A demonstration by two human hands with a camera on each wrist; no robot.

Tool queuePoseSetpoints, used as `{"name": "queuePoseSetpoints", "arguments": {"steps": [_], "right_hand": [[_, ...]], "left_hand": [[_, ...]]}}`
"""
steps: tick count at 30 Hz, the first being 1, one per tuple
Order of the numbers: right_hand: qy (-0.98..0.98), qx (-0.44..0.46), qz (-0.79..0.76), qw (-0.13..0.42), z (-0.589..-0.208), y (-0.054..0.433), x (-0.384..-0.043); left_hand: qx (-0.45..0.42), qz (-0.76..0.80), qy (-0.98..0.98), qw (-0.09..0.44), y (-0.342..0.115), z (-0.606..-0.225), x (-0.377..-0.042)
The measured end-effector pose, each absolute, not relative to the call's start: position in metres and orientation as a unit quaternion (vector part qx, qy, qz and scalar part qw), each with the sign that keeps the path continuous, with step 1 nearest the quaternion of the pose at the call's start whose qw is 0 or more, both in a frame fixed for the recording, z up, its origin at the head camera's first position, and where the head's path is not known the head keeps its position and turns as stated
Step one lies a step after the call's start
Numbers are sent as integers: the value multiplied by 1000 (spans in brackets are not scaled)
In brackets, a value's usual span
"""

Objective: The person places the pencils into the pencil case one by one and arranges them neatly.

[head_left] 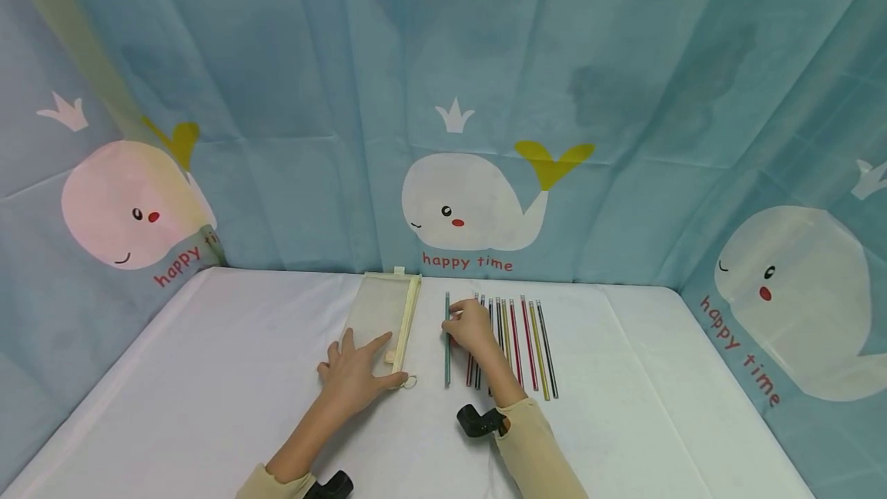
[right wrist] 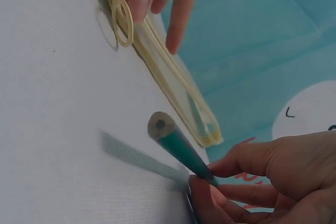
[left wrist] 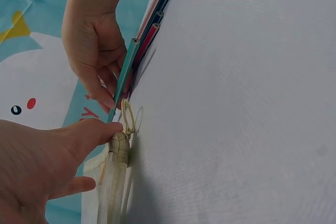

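Red "happy time" lettering [head_left: 467, 262] is showing on the blue whale curtain [head_left: 457, 29]. Left hand [head_left: 353, 377] is resting, fingers apart, on the sheer, cream-zipped pouch [head_left: 377, 303]. Right hand [head_left: 476, 331] is pinching a green pencil [head_left: 447, 368], which is sitting between pouch and other pencils [head_left: 547, 349]. White tablecloth [head_left: 658, 406] is stretching right of them.
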State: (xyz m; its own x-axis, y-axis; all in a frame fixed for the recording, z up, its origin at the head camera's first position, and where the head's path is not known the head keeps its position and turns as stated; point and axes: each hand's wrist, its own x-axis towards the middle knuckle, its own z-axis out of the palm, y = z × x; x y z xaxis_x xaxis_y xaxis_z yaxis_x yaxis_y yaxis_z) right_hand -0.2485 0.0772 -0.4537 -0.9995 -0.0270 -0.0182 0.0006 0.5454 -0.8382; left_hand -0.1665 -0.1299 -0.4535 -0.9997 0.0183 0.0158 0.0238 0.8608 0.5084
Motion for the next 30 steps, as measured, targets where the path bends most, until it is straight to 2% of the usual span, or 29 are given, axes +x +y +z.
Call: {"name": "queuePoseSetpoints", "arguments": {"steps": [19, 30], "right_hand": [[868, -25, -496, 5, -452, 82, -251], [822, -31, -567, 44, -451, 81, -250]], "left_hand": [[-18, -268, -962, 46, -122, -461, -162], [-20, -281, -959, 41, -121, -459, -164]]}}
